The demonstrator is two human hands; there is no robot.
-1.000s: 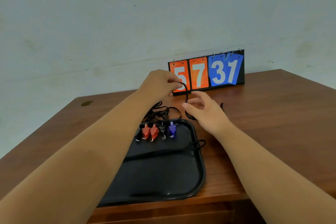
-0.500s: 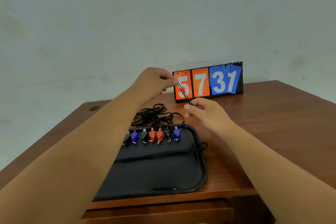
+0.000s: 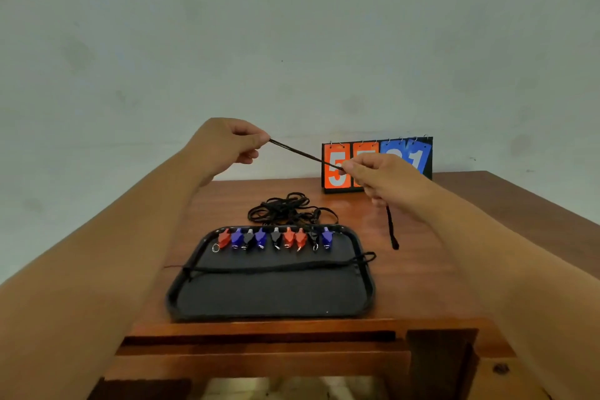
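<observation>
The black cord you are working with is thin, and it runs taut and slanting between your two hands, up in the air above the far part of the wooden table. Its free end hangs down below your right hand and ends in a thicker tip clear of the tabletop. Your left hand is raised higher, with thumb and forefinger pinched together on the cord's upper end and the other fingers curled under. Your right hand sits lower, in front of the flip scoreboard, with its fingers bunched and clamped on the cord. Below lie a heap of black cords, a black tray holding a row of coloured clips, and a second cord stretched across the tray.
</observation>
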